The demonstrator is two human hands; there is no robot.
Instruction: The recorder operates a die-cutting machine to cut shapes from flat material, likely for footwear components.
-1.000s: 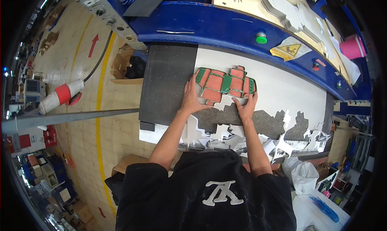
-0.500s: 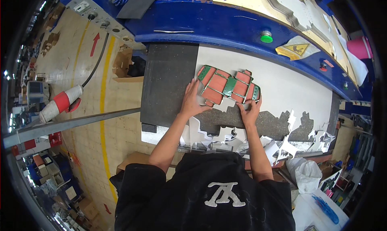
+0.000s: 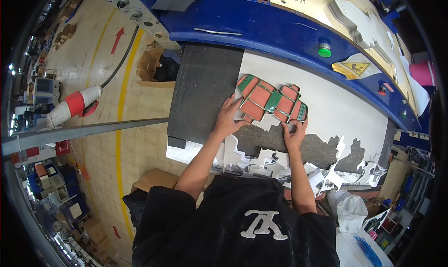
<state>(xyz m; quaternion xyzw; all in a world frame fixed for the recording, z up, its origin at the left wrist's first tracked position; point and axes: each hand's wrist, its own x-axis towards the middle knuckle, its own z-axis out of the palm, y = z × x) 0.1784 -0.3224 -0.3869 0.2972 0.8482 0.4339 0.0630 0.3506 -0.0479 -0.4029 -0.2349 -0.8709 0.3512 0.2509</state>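
Grip first: two-handed, with left hand (image 3: 228,119) on the left side and right hand (image 3: 295,135) at the right end, pinching a red-and-green form (image 3: 273,101) between them. Splayed along its edges with fingers and thumbs, not balled up. Lying just beyond both palms, toward the far edge of the tabletop (image 3: 205,85) and left of its middle, over the left part of a white sheet (image 3: 340,92). Can't tell whether resting flat or lifted a touch.

Main thing to watch imo: the slant. Running lengthwise from far left to near right, so skewed against the tabletop's near edge, not parallel to it. Sticking out past the left fingertips at the far-left tip, but pretty much in the right fingers at the other. So, nearer to an end with right hand, just bracing the side with left. Along the near edge, ragged white offcuts (image 3: 332,172), apart from the form.
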